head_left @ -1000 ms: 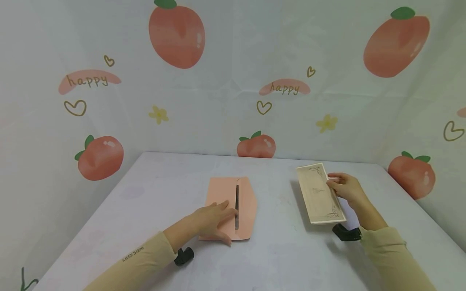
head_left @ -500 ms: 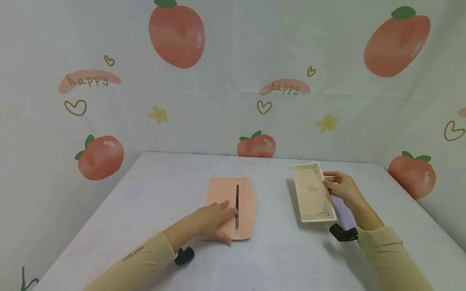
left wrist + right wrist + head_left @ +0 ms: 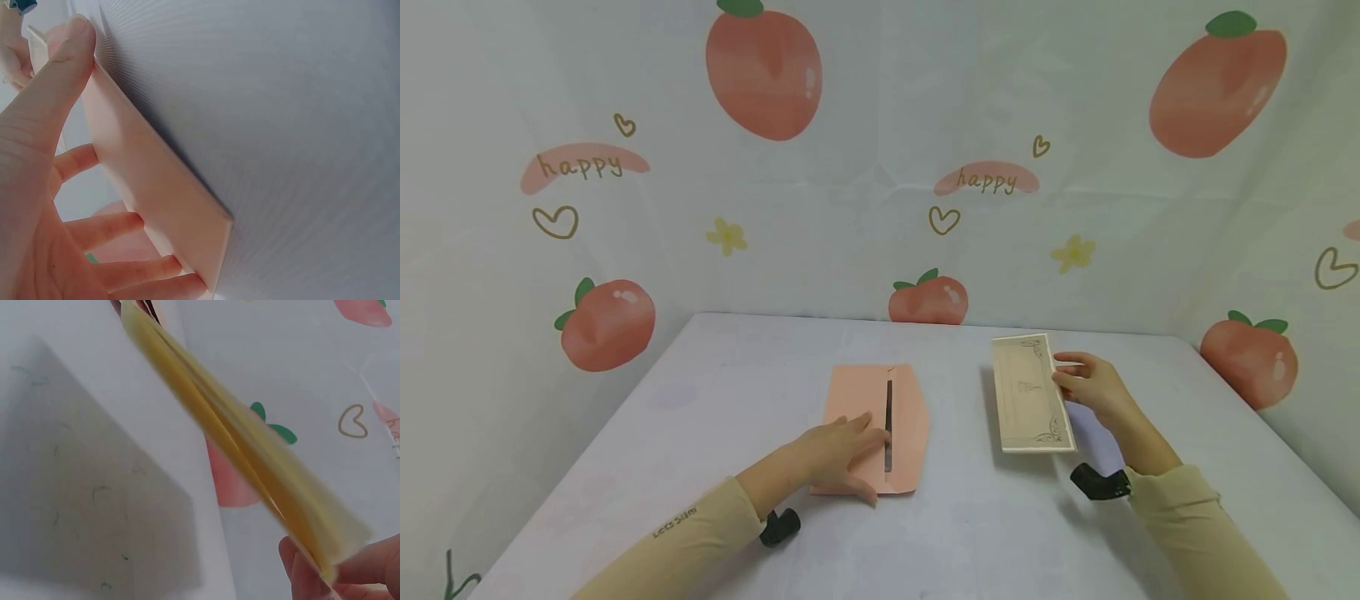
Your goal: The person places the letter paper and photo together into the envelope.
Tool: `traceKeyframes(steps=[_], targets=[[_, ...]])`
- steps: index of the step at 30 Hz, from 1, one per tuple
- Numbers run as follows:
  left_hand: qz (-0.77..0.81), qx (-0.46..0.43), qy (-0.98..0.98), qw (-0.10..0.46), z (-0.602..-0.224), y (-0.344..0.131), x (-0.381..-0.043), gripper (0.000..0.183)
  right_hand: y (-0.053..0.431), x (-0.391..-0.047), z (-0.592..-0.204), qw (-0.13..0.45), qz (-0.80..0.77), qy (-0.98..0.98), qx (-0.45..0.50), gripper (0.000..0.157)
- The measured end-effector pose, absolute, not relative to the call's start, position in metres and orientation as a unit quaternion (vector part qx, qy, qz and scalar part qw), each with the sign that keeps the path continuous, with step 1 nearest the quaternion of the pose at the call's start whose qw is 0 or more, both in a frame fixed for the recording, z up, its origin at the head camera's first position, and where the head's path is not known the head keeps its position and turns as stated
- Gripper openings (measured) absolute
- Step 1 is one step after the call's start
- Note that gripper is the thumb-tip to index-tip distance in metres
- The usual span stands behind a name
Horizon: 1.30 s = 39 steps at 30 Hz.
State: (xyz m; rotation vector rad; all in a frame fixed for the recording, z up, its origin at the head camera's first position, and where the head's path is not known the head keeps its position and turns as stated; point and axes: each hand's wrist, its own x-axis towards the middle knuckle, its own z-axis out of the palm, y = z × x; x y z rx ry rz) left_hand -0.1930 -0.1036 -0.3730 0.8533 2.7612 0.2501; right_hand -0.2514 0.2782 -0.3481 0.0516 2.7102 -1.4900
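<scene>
A peach envelope point(image 3: 857, 392) lies on the table with its pointed flap turned to the right and a dark slit showing along the opening. My left hand point(image 3: 838, 450) rests on it, fingers spread straight over the paper and thumb at the near edge. In the left wrist view those fingertips touch the envelope point(image 3: 156, 181). To the right, my right hand point(image 3: 1093, 385) pinches a cream folded card point(image 3: 1026, 396) with scrollwork corners by its right edge, holding it tilted above the table. Seen edge-on in the right wrist view, the card point(image 3: 231, 444) has its layers slightly parted.
The table point(image 3: 737, 358) has a pale cloth, and a white backdrop point(image 3: 850, 250) printed with fruit, hearts and flowers stands behind it. Black wrist cameras sit under the left wrist point(image 3: 781, 528) and right wrist point(image 3: 1099, 482). The card's shadow falls on the cloth.
The right hand has carried the card leftward, nearer the envelope, and the card has turned slightly more upright. The left hand and envelope have stayed where they were.
</scene>
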Motion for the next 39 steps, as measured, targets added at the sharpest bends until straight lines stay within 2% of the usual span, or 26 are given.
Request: traceKeyframes(steps=[39], targets=[[0.086,0.29,0.945,0.121,-0.374,-0.104,-0.194,0.081,0.236,-0.251,-0.358,0.013,-0.516,0.856,-0.022,0.043]])
